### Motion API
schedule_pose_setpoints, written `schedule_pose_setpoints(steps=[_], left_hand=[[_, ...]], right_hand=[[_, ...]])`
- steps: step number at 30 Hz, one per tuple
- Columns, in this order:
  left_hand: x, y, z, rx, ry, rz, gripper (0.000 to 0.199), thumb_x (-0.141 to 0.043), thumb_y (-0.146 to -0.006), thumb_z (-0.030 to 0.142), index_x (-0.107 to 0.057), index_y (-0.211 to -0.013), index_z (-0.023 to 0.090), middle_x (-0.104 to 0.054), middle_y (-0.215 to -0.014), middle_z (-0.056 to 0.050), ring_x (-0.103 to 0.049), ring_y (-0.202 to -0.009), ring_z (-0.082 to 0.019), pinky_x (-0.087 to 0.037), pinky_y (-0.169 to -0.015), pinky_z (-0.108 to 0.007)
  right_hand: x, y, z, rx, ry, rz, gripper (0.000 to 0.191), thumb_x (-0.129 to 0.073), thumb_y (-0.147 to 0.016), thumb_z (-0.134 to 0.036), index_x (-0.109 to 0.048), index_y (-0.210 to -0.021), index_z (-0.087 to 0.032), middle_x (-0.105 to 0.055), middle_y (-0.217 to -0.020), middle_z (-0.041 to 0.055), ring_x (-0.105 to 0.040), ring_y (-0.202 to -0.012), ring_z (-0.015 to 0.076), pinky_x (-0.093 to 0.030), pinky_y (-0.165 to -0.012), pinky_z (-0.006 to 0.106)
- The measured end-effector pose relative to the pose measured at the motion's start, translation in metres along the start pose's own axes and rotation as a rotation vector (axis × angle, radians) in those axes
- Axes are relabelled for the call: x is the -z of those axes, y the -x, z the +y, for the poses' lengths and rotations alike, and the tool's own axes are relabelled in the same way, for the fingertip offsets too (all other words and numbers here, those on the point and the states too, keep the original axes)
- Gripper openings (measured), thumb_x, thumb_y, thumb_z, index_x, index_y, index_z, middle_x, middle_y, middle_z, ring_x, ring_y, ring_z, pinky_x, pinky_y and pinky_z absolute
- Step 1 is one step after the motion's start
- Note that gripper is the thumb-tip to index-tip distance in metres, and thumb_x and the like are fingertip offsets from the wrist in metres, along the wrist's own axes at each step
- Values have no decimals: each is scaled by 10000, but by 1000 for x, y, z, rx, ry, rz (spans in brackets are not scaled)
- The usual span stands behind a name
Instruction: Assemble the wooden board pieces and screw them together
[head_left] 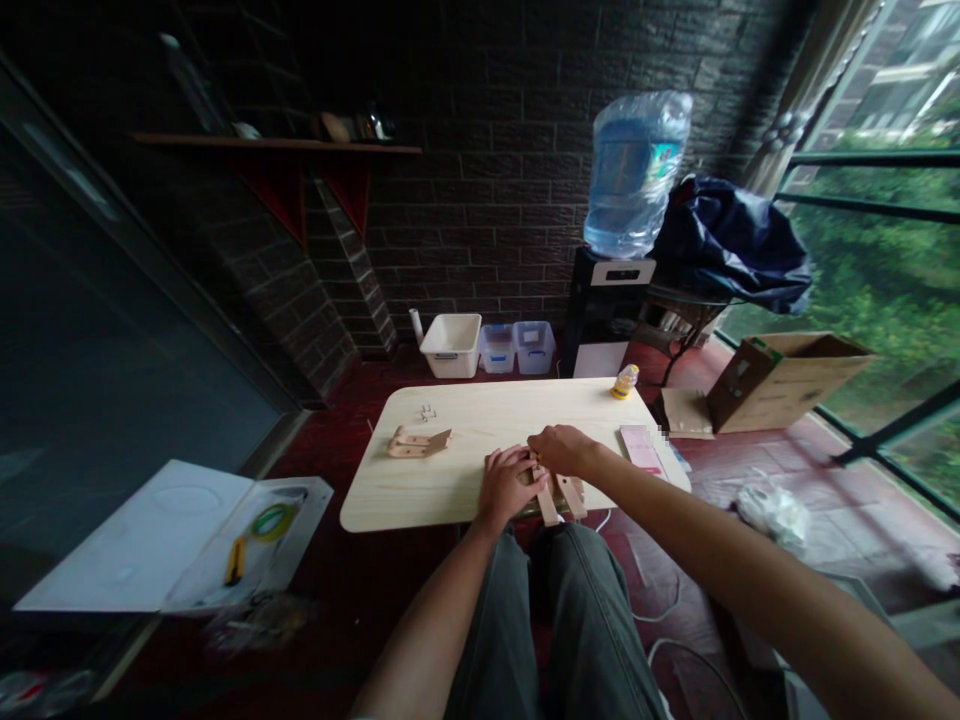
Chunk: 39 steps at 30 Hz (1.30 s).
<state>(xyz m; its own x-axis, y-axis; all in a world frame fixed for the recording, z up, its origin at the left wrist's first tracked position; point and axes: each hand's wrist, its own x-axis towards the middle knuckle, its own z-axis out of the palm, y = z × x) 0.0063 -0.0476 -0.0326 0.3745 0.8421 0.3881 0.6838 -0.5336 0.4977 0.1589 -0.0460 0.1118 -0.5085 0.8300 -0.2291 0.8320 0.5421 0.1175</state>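
Note:
At the near edge of the table [457,500], my left hand [511,482] lies with bent fingers on a light-brown wooden piece [546,502], pressing it down. My right hand [561,448] is closed in a fist just above that piece, touching near the left fingertips. Something small and yellowish shows under its fingers, too hidden to name. A second wooden piece [571,494] with a dark hole lies to the right, beneath the right wrist. On the table's left side rests a joined wooden part [418,443] with a rounded end. Small bent metal pieces [427,412] lie behind it.
A small clear bottle with yellow [624,382] stands at the back right corner, and a pink packet [640,450] lies on the right edge. Beyond the table are plastic bins [454,347] and a water dispenser [611,300]. An open white case [247,540] lies left.

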Motion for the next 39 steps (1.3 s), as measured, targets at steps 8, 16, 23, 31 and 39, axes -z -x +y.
schedule_pose_setpoints(steps=[8,16,23,31,39], left_hand=[[2,0,-1,-15,-1,10,223,-776,-806,389,-764,-1024,344,-722,-1277,1,-560,-1317,-247,-323,-1202,-506],[7,0,2,22,23,-2,204,-785,-784,357,-771,-986,333,-723,-1272,-12,-559,-1315,-259,-298,-1211,-527],[15,-3,4,-18,29,25,173,-742,-826,380,-765,-989,328,-720,-1282,-5,-563,-1313,-247,-330,-1185,-517],[27,-6,11,15,52,4,196,-749,-805,345,-766,-1000,325,-724,-1275,-16,-559,-1326,-266,-311,-1196,-535],[31,-6,13,25,52,-10,214,-741,-807,328,-760,-1020,338,-706,-1308,-7,-537,-1343,-263,-273,-1210,-532]], right_hand=[[-2,-7,-4,-50,-9,-11,248,-575,-947,-204,-712,-1117,-86,-755,-1062,230,-749,-1000,310,-593,-795,375],[6,-2,-6,-20,7,-17,320,-580,-940,-241,-642,-1235,-136,-756,-1102,187,-750,-988,294,-596,-774,381],[16,-4,-1,-31,-7,-17,267,-544,-965,-215,-668,-1184,-125,-764,-1065,187,-751,-1000,290,-596,-785,365],[14,0,-2,-50,-22,9,301,-535,-956,-254,-627,-1205,-112,-751,-1075,202,-754,-940,291,-595,-728,363],[21,1,-2,20,-2,-15,296,-531,-938,-183,-648,-1207,-135,-762,-1085,169,-751,-955,283,-587,-752,384]])
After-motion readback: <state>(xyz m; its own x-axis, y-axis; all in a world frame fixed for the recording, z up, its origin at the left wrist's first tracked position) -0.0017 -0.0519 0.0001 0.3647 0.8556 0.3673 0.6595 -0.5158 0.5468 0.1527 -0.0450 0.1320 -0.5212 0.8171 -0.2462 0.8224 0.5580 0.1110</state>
